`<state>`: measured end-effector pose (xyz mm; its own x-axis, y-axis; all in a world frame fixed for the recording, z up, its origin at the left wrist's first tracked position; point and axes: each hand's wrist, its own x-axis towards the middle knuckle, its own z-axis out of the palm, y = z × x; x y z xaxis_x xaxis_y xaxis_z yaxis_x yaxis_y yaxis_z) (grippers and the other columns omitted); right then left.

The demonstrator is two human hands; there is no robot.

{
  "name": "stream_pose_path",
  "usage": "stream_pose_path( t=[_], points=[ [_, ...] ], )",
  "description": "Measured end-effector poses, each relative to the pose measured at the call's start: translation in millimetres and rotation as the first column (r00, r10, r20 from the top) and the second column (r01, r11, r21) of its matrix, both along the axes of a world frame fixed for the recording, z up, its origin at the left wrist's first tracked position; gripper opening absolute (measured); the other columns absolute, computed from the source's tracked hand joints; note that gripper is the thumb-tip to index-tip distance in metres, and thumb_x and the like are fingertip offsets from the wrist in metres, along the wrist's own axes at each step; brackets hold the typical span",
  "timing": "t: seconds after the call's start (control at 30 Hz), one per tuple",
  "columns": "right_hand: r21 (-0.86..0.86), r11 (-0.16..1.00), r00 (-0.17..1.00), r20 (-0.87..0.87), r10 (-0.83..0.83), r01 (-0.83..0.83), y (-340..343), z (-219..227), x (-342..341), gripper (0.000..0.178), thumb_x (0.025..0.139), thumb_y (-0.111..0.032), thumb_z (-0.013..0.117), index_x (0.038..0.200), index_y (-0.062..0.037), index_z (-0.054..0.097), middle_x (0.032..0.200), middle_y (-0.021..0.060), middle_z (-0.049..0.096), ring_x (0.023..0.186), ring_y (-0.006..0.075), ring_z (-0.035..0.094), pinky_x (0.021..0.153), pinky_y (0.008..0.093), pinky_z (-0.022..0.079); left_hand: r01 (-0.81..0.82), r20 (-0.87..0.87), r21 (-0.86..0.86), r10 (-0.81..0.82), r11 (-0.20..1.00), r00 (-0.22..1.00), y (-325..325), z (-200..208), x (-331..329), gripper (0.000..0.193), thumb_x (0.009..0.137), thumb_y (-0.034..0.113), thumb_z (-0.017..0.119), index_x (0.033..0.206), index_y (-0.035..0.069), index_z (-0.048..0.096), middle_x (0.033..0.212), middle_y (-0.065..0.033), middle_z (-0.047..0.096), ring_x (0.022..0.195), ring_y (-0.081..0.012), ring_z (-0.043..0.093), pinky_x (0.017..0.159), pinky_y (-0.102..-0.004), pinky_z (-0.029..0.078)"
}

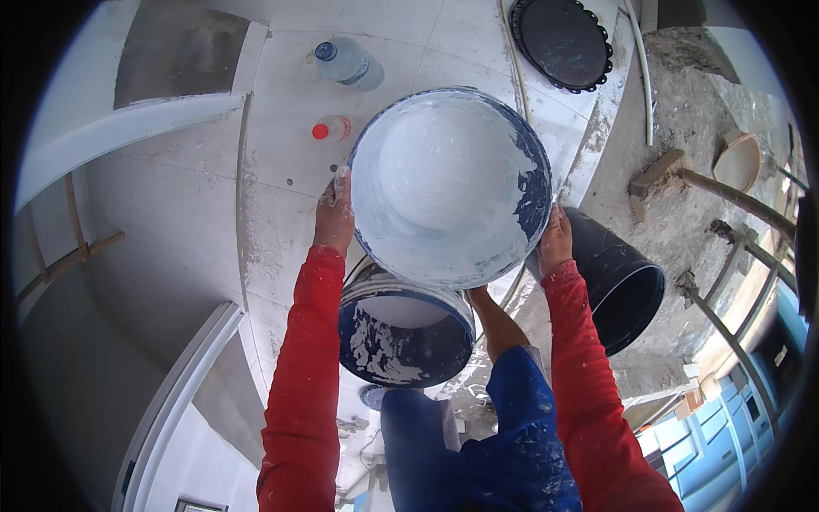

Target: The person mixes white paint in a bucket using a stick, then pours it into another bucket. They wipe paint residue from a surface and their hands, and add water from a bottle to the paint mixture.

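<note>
A large round bucket (444, 188) is held up in front of me, its mouth facing me. White paint or plaster coats its inside, and dark blue wall shows through along the right. My left hand (335, 218) grips its left side, the fingers white-smeared. On the opposite side my right hand (556, 239) is closed against the wall, with some fingers hidden behind it. Just below stands a second dark blue bucket (375, 346), streaked white inside and holding a pale material. To the right of my right hand a black bucket (610, 273) leans or lies on its side.
Beyond the held bucket are a clear plastic bottle with a blue cap (350, 64), a small red-capped bottle (331, 128) and a round black lid (561, 43). A wooden-handled tool (734, 198) and a ladder-like wooden frame (734, 316) are at the right. A white frame edge (175, 410) rises at lower left.
</note>
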<state>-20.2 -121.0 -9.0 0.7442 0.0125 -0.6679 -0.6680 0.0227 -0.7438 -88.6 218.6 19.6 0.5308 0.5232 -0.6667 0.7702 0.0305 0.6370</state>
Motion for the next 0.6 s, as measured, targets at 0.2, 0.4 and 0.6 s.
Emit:
stream_pose_path(
  t=[0.2,0.4,0.6],
  points=[
    [-0.374,0.904,0.978,-0.041,0.205,-0.205,43,2,-4,0.045,0.100,-0.035,0.043,0.113,0.0058,0.057,0.100,0.0159,0.066,0.094,0.0241,0.064,0.080,0.0326,0.051,-0.070,0.014,-0.156,0.073,0.985,0.997,62,-5,-5,0.061,0.097,0.052,0.040,0.115,-0.003,0.058,0.105,-0.0146,0.066,0.094,-0.0229,0.065,0.084,-0.0307,0.050],
    [0.056,0.995,0.967,-0.246,-0.063,0.079,20,11,12,0.039,0.101,-0.033,0.037,0.113,-0.0023,0.056,0.092,0.0072,0.067,0.072,0.0145,0.067,0.061,0.0284,0.058,-0.042,-0.005,0.130,0.042,0.991,0.999,5,-8,-1,0.063,0.096,0.053,0.046,0.125,-0.002,0.054,0.114,-0.0160,0.062,0.106,-0.0245,0.057,0.100,-0.0339,0.039],
    [-0.134,0.991,0.977,-0.213,0.002,-0.031,56,19,2,0.042,0.101,-0.032,0.038,0.122,0.0008,0.053,0.089,0.0075,0.066,0.073,0.0165,0.066,0.064,0.0314,0.057,-0.084,0.024,-0.203,0.090,0.976,0.996,63,4,-5,0.061,0.095,0.056,0.043,0.121,0.002,0.056,0.112,-0.0134,0.065,0.095,-0.0220,0.068,0.074,-0.0315,0.056]
  ],
)
